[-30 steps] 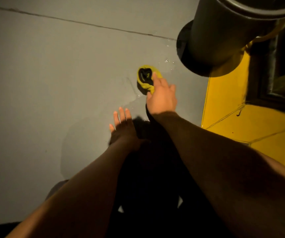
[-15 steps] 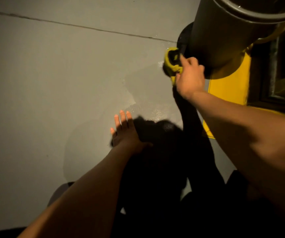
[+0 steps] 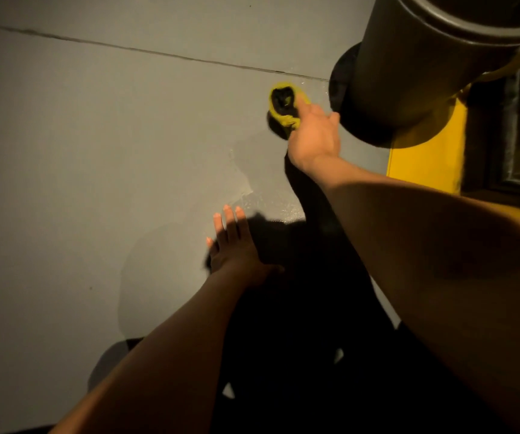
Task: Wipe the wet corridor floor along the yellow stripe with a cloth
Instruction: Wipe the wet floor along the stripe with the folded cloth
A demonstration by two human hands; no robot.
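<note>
Head camera, looking down: the right hand (image 3: pixel 313 134) reaches forward with its fingers curled round a bunched yellow cloth with a dark, shadowed middle (image 3: pixel 284 104), holding the wad down on the grey painted corridor floor (image 3: pixel 95 136). The cloth sits just to the left of the round black base plate (image 3: pixel 343 92) of a wide dark metal cylinder (image 3: pixel 415 57) that rises toward the camera at the upper right; cloth and base plate are close but do not plainly touch. To the right of the cylinder, a bright yellow floor stripe (image 3: pixel 424 158) runs along a dark framed edge at the far right. The cloth lies on the grey paint, near the stripe but apart from it, with the base plate between them. A thin dark seam line (image 3: pixel 127 48) crosses the floor from the left edge toward the cylinder, passing just beyond the cloth. Below the cloth, a damp glossy patch (image 3: pixel 252 195) shows on the floor with small bright glints of water. The left hand (image 3: pixel 232 242) is pressed flat on the floor at the near edge of that patch, fingers straight and together, gripping nothing. Both bare forearms reach in from the bottom of the view, and a heavy black shadow fills the floor between them.
</note>
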